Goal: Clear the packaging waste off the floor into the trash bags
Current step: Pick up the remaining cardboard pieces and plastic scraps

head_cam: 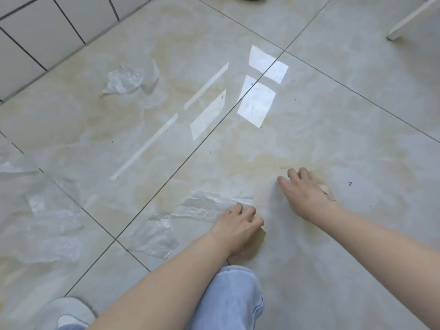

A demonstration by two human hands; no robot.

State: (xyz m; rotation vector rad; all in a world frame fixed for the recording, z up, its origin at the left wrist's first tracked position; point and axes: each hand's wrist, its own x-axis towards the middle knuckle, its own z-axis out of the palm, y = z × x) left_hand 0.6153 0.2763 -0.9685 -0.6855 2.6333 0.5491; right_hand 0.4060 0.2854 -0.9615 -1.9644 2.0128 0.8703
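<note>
My left hand (238,225) rests low on the glossy tile floor with its fingers curled. A tan paper scrap (258,238) sticks out under its palm, and its fingertips touch the end of a long clear plastic film (209,206). That film runs left into a crumpled clear sheet (152,236). My right hand (307,194) is blurred, a little further right, with its fingers spread on bare tile and nothing seen in them. More clear plastic lies at the left (52,225) and further back, a crumpled clear wrap (128,78).
A white tiled wall (35,39) borders the upper left. A white furniture leg (404,25) stands at the upper right. My knee in light blue trousers (233,301) and a pale shoe (69,313) are at the bottom. Bright window reflections cross the floor.
</note>
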